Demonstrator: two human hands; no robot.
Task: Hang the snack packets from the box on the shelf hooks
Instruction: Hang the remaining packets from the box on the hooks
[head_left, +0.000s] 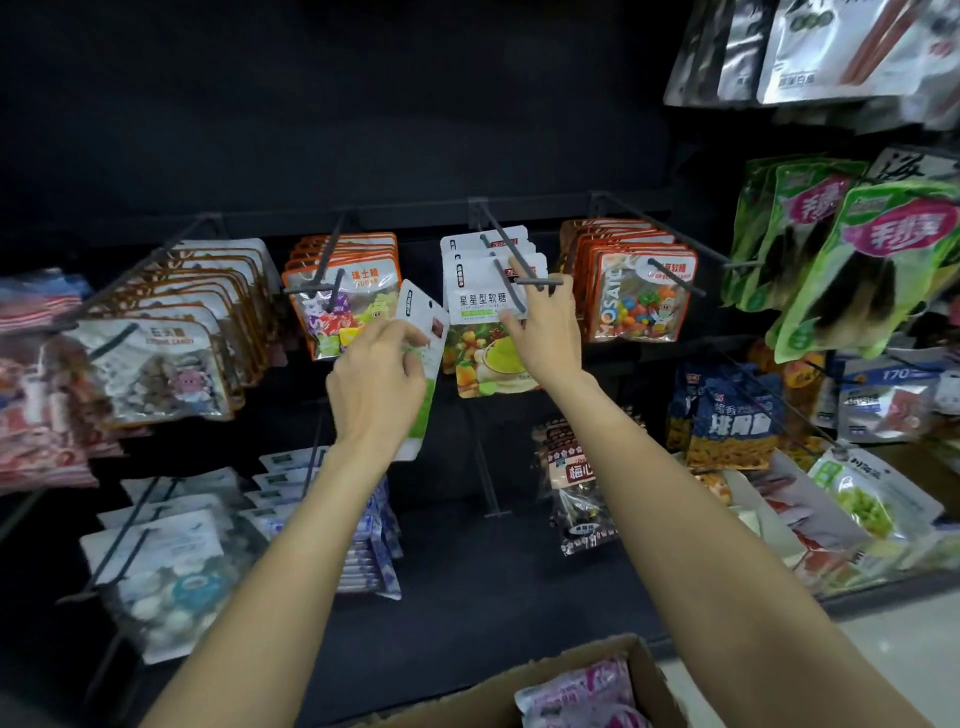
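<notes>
Fingers (410, 340) of the left hand (376, 387) are closed on a packet (422, 322), held upright just left of the hook (511, 265). The right hand (550, 332) is raised farther in, fingers spread, touching the hook's tip and the hung packets (483, 306). A box (582, 670) sits nearest.

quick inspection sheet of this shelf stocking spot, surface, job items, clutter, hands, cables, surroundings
surface: dark back panel with rows of hooks; upper area bare.
job's things: white packet held in front of the hooks, not yet hung; cardboard box at the bottom edge, pink packets inside.
target: hook carrying white star-candy packets.
clutter: loose packets heaped at lower right.
grippers: left hand grips the white packet; right hand is at the hook's tip, fingers touching its end bar.
cables: nothing seen.
surroundings: green packets and silver packets hang at right; pale floor below.
</notes>
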